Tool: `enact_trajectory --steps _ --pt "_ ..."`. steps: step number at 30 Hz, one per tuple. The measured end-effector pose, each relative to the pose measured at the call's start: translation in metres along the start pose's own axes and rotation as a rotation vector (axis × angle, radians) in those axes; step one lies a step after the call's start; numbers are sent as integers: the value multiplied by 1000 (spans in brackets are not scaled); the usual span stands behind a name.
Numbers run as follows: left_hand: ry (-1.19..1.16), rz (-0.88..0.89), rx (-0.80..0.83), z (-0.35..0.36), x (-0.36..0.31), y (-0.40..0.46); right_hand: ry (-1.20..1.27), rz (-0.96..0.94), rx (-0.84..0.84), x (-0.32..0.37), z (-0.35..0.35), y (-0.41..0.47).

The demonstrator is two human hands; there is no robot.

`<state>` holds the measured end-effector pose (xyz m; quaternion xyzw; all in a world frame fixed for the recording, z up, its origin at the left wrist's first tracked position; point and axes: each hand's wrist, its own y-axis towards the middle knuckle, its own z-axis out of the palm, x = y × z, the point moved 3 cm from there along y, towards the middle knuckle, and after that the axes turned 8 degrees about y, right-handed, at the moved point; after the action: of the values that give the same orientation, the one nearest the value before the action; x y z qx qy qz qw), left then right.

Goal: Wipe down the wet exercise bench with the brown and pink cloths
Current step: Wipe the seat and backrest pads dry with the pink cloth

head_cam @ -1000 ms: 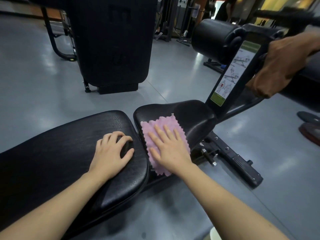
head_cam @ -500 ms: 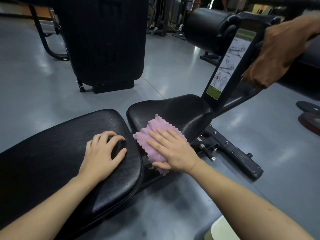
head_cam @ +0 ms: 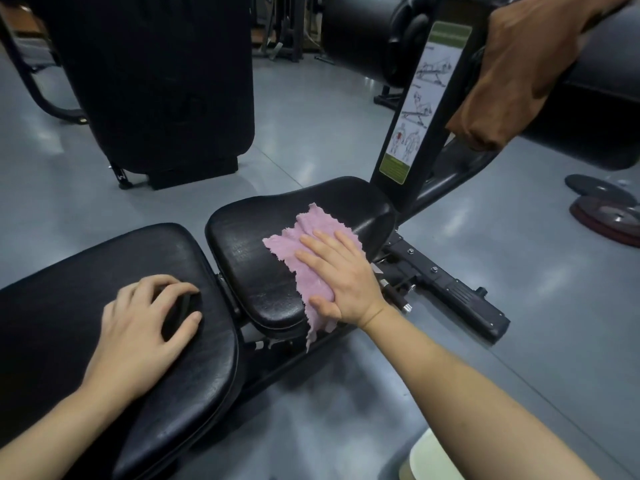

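The black exercise bench has a long back pad (head_cam: pixel 52 306) at the left and a small seat pad (head_cam: pixel 249 237) in the middle. A pink cloth (head_cam: pixel 308 237) lies on the seat pad's right side, and its lower end hangs over the near edge. My right hand (head_cam: pixel 343 278) presses flat on this cloth with straight fingers. My left hand (head_cam: pixel 145 327) rests on the back pad's end, fingers loosely bent, holding nothing. A brown cloth (head_cam: pixel 519 64) hangs over the bench's upper bar at the top right.
An upright post with an instruction sticker (head_cam: pixel 415 109) rises behind the seat, with round leg rollers (head_cam: pixel 363 39) above. The bench frame (head_cam: pixel 450 289) runs right along the grey floor. Weight plates (head_cam: pixel 609 213) lie far right. A black machine (head_cam: pixel 156 81) stands behind.
My right hand has slid the pink cloth from the seat's left edge across to its right side. My left hand stays on the back pad. The camera has moved closer.
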<state>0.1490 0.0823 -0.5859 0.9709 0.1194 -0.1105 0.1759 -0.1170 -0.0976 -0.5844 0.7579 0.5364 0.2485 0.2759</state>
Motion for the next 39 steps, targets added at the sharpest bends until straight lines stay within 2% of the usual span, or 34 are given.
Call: enact_trajectory --steps 8,14,18,21,28,39 --pt "4 0 2 0 -2 -1 20 155 -186 -30 -6 -5" --pt "-2 8 1 2 1 1 -95 252 -117 -78 -28 1" --pt "-12 12 1 1 0 2 -141 288 -66 -79 -29 2" --pt "-10 9 4 1 0 1 -146 289 4 -60 -23 -4" --pt "-10 6 22 3 0 0 4 79 176 -2 -9 -17" --pt "-10 6 6 3 2 1 -183 -253 752 60 -17 3"
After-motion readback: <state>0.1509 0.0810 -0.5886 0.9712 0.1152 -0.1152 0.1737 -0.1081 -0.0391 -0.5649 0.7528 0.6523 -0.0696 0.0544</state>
